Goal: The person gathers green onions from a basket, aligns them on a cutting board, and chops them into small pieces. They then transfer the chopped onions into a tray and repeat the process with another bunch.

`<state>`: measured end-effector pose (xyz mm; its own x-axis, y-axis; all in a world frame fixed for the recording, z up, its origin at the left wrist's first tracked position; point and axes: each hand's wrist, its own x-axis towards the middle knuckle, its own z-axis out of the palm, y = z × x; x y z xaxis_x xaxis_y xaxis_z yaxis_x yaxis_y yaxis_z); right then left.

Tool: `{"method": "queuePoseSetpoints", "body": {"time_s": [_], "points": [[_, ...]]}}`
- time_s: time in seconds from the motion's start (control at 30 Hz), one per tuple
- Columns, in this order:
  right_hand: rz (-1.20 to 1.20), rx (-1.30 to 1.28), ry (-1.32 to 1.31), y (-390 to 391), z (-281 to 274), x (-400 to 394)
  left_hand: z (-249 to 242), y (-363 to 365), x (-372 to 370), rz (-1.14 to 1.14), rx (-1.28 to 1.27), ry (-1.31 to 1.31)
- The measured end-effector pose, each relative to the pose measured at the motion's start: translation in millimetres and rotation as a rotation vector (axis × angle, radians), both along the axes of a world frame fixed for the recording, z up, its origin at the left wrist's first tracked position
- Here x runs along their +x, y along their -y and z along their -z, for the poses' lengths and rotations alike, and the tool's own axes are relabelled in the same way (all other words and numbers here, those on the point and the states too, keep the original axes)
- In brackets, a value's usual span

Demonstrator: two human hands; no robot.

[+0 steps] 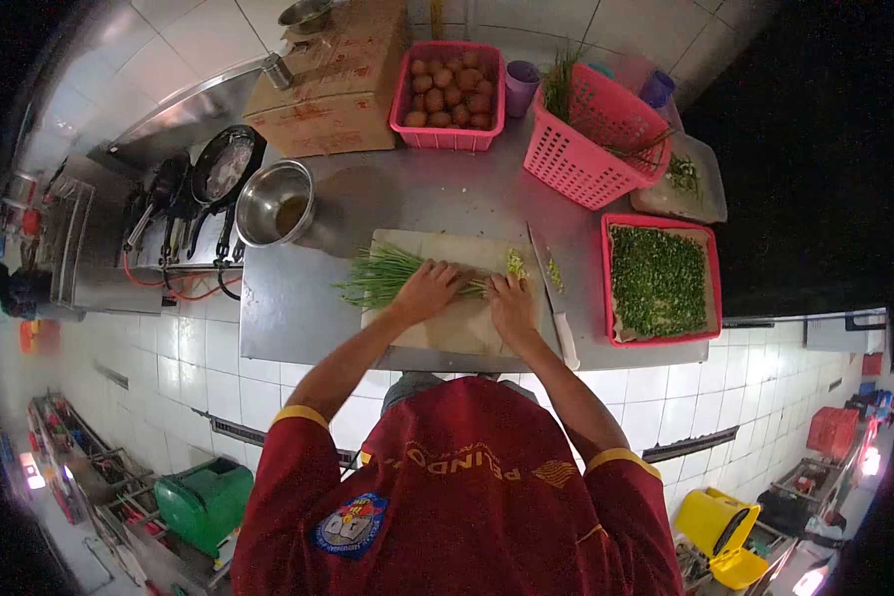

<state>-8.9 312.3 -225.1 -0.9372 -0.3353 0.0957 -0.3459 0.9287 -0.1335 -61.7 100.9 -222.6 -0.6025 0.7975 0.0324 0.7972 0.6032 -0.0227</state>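
Note:
A bunch of long green stalks [382, 275] lies across the white cutting board [447, 338], its leafy ends to the left. My left hand [432, 290] is wrapped over the middle of the bunch. At the right end of the stalks, my right hand [512, 303] has its fingers bent down on the cut ends. Small pale cut pieces [516, 263] sit just above my right hand, and a few more lie past the knife. The knife [553, 298] rests at the board's right side, white handle toward me, touched by neither hand.
Right of the knife is a pink tray [606, 288] of chopped greens. Behind stand a tall pink basket [591, 154], a pink crate [447, 142] of brown round items and a cardboard box [328, 99]. A metal bowl [258, 204] sits left, near pans [223, 164].

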Motion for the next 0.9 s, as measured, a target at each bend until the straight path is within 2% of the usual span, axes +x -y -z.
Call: {"method": "queuePoseSetpoints", "body": {"time_s": [0.1,0.2,0.27,0.3,0.37,0.5,0.6,0.8,0.9], "points": [[0.005,0.003,-0.046,1,-2,3,-2,22,-19,0.137,0.058,0.059],[0.030,0.047,-0.051,4,-3,4,4,17,-11,0.057,0.049,-0.018],[0.048,0.084,0.016,7,-8,4,-3,1,12,-0.133,0.228,-0.026],[0.056,0.069,-0.032,9,-9,4,-6,-9,18,-0.226,0.316,-0.028],[0.073,0.044,-0.123,11,-10,7,-3,-30,18,-0.382,0.343,-0.004],[0.068,0.114,-0.083,9,-3,6,7,-58,9,-0.581,0.356,-0.003],[0.084,0.140,-0.041,14,-12,6,15,-59,3,-0.569,0.345,-0.057],[0.062,0.154,-0.120,13,-9,7,17,-49,-1,-0.525,0.425,0.039],[0.092,0.197,-0.070,15,-8,8,17,-51,2,-0.521,0.401,-0.062]]}}
